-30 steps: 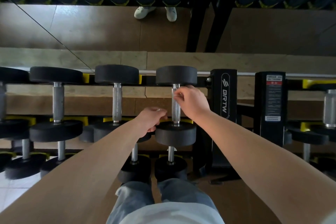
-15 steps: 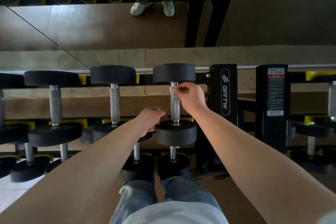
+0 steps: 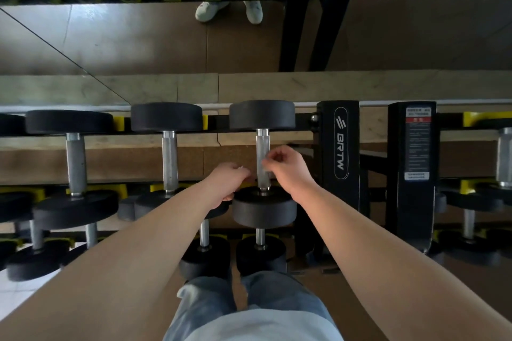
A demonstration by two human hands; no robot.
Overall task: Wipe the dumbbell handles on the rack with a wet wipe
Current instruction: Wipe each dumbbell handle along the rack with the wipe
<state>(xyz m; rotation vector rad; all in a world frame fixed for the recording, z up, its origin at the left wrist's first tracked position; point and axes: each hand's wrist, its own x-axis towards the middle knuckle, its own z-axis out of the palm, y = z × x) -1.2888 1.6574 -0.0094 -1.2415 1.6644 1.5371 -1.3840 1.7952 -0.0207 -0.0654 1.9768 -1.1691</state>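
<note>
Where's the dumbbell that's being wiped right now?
In the head view it sits centre frame on the rack's top row: the dumbbell just left of the black BRTW upright, with the right hand on its handle and the left hand beside it.

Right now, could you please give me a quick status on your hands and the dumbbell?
Right hand pinching the handle of the rightmost top-row dumbbell. Left hand closed beside it, a bit of white showing, maybe the wipe. Nothing blocking.

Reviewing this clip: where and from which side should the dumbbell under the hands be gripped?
Probably the bare upper stretch of the metal handle, from above. The dumbbell lies across the rack, wide black heads blocking both ends; the right hand is already there.
</note>
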